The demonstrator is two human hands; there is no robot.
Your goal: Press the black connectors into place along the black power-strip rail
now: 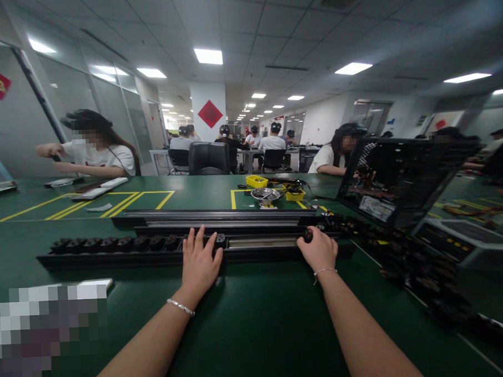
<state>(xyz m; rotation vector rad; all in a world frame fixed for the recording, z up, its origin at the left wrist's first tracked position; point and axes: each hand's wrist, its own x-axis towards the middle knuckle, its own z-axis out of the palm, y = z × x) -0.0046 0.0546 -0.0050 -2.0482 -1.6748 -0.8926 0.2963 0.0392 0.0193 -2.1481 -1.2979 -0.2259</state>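
Note:
A long black metal rail (pixel 125 259) lies across the green table before me. Along its left part sits a row of several black socket-like modules (pixel 124 244), and the right part of its channel shows bare metal. My left hand (pixel 199 260) lies on the rail with fingers spread, over part of the row and beside the row's rightmost module (pixel 221 240). Toward the rail's right end, my right hand (pixel 320 249) pinches a small black module (pixel 307 235) at the channel; my fingers hide part of it.
More black rails (pixel 219 215) lie behind. A metal bowl (pixel 265 194) and a yellow bin (pixel 257 181) stand further back. At right are an open computer case (pixel 376 188), a boxy grey unit (pixel 466 240) and a dark heap of parts (pixel 425 270). Co-workers sit across the table.

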